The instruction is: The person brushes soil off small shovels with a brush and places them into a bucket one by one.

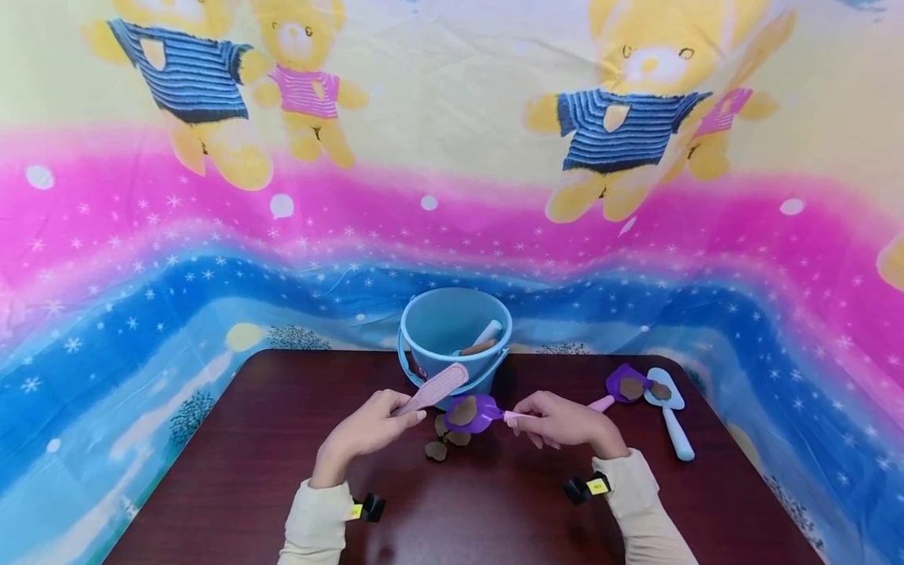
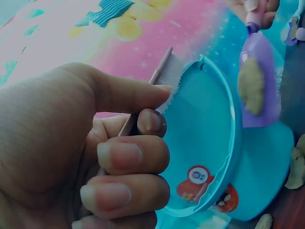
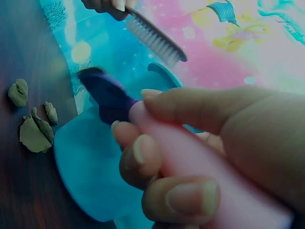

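My left hand [image 1: 367, 424] grips a pink brush [image 1: 446, 383] with white bristles, its head slanting up before the blue bucket [image 1: 441, 320]. Thumb and curled fingers close round the brush handle in the left wrist view. My right hand [image 1: 565, 424] holds a toy shovel by its pink handle [image 3: 178, 150]. On the shovel's purple blade [image 1: 486, 416] rests a brown clay-like lump [image 2: 251, 86]. The blade is in front of the bucket, just right of the brush head. Several similar brown lumps [image 3: 34, 136] lie on the table close below it.
Inside the bucket a white handle [image 1: 490, 332] and an orange-brown piece [image 1: 480, 347] lean on the wall. At the right, a second purple shovel [image 1: 621, 373] and a white-and-blue shovel [image 1: 678, 435] lie on the dark table [image 1: 233, 455], with brown lumps. Patterned cloth [image 1: 438, 235] hangs behind.
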{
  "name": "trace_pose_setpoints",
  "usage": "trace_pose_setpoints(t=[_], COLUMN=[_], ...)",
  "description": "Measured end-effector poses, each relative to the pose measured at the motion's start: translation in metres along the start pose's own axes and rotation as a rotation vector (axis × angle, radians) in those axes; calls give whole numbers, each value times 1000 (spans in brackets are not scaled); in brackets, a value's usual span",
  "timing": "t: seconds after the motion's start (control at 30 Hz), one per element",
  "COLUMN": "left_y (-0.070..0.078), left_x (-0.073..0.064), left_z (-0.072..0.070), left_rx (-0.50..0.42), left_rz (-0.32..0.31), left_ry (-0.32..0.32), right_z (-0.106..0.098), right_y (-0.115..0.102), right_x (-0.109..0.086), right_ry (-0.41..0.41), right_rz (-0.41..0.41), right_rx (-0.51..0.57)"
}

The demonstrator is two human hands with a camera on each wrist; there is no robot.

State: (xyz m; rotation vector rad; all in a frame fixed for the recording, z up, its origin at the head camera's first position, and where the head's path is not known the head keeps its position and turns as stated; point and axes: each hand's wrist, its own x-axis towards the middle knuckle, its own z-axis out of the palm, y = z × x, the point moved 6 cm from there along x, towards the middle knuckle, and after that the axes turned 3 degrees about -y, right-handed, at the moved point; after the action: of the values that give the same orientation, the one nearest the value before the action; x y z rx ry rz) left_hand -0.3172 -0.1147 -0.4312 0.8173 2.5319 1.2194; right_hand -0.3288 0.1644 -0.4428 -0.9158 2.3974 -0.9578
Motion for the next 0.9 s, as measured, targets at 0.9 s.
trace_pose_setpoints(t=[0.9], left_y=[28], left_x=[24], left_z=[55], left_rx=[17], left_rz=[63], left_ry=[-23], right_z=[-9], right_y=[-9], right_x=[-6], right_ry=[91], right_rz=[-19], right_rx=[-1])
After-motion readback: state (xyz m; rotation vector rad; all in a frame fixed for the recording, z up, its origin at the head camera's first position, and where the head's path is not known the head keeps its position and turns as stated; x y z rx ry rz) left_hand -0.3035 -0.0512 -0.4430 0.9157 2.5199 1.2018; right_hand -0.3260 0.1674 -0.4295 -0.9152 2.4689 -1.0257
